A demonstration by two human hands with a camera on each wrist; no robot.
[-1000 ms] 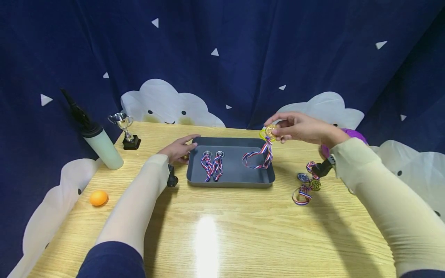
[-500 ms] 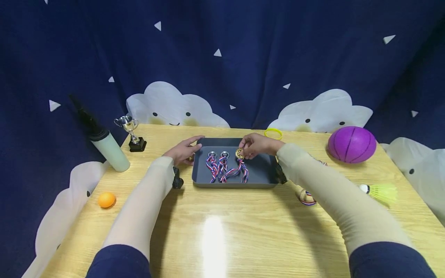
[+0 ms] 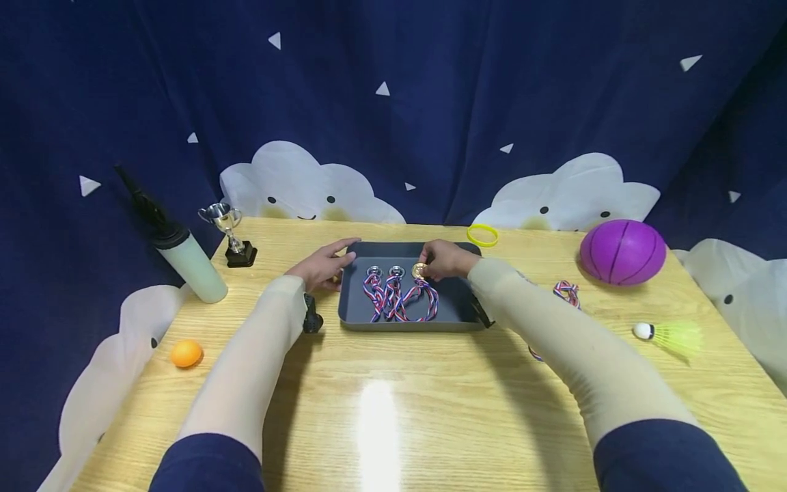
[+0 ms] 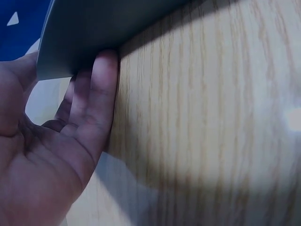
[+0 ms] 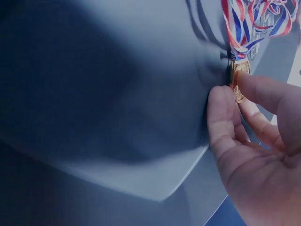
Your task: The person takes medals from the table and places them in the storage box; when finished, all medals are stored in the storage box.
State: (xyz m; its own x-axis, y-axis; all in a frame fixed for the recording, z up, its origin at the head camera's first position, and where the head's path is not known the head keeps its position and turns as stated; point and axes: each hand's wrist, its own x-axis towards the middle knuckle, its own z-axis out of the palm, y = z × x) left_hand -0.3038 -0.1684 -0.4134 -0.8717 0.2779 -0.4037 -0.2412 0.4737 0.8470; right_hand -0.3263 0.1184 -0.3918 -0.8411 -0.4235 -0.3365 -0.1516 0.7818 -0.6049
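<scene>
The medal point(image 3: 419, 270) pinched in the right hand point(image 3: 447, 260) was gold, its ribbon point(image 5: 236, 28) striped red, white and blue. Left of that grip, two silver medals point(image 3: 396, 272) had ribbons point(image 3: 374, 294) in the same stripes. The tray point(image 3: 456, 301) beneath it was dark grey. Beyond it, a ring point(image 3: 482, 243) was yellow; farther right, a basketball point(image 3: 623, 253) was purple with dark seams, a shuttlecock point(image 3: 670, 336) white and yellow. Well left of it, a small ball point(image 3: 186, 353) was orange, a bottle point(image 3: 193, 270) pale green and black, a trophy point(image 3: 223, 217) silver on black. The curtain point(image 3: 430, 123) beyond was navy with white triangles and clouds.
</scene>
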